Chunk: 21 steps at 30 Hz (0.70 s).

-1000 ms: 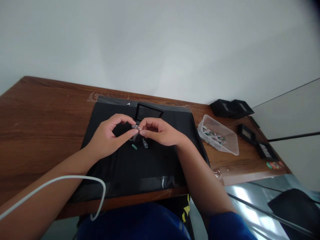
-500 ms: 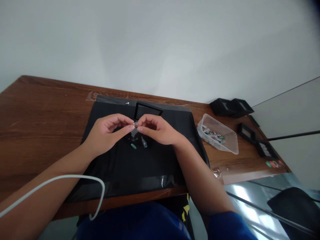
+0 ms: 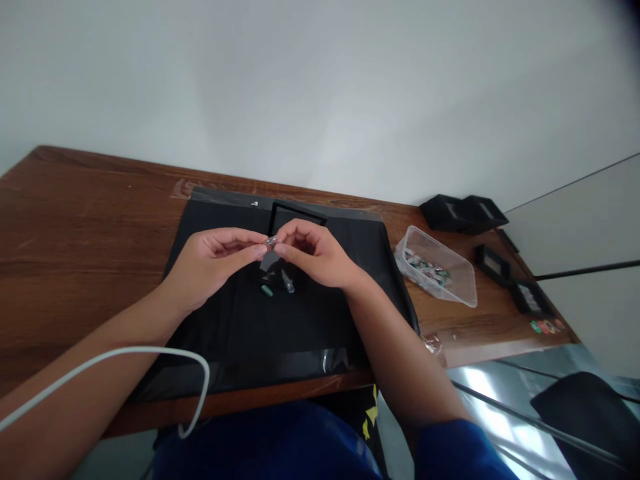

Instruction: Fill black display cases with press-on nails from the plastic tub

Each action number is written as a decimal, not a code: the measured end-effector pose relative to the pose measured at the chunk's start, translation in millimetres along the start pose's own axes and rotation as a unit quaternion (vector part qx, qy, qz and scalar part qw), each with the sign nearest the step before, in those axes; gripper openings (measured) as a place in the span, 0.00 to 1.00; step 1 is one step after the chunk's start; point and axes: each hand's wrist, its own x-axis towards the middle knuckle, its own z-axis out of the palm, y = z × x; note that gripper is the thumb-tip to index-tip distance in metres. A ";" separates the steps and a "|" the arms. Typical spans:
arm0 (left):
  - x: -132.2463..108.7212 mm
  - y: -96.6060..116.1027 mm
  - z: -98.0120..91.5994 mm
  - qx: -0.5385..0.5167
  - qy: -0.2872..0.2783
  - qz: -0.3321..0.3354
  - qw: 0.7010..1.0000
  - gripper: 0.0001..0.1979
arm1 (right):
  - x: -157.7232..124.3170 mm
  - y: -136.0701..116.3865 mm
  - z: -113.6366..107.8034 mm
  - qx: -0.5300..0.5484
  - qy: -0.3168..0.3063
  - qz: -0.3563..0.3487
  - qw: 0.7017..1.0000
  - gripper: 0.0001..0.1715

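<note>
**Inspector:** Hands, please.

**Assistant:** Left hand [image 3: 215,257] and right hand [image 3: 313,253] meet fingertip to fingertip above the middle of the mat [image 3: 240,327]. Both are narrowed to a pinch, thumb against forefinger, with the other fingers curled.

**Inspector:** Holding what?

**Assistant:** A small clear piece [image 3: 271,240], gripped between the two pinches and clear of the mat. It is too small to make out its form. I cannot tell which hand carries more of it.

**Inspector:** Beneath the hands?

**Assistant:** A green piece [image 3: 267,291] and a loose clear part [image 3: 288,283] lie on the mat just beside each other, below the fingertips and untouched. A black frame [image 3: 296,215] lies at the mat's far edge, just beyond the right hand's knuckles.

**Inspector:** Surroundings?

**Assistant:** The mat lies on a wooden table [image 3: 75,233]. To the right, off the mat, stands a clear tub [image 3: 457,283] with small coloured items in it. Black boxes [image 3: 463,213] sit beyond it near the wall. A white cable [image 3: 150,352] loops over the left forearm at the near edge.
</note>
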 end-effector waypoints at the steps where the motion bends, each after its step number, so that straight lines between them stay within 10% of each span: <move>1: 0.1 0.3 0.8 -0.005 0.000 -0.003 1.000 0.24 | 0.5 2.1 0.8 0.001 0.001 -0.003 1.000 0.24; 21: -1.7 1.3 0.7 -0.005 -0.030 -0.030 0.999 0.24 | 0.9 0.1 1.5 -0.006 -0.005 0.006 1.000 0.21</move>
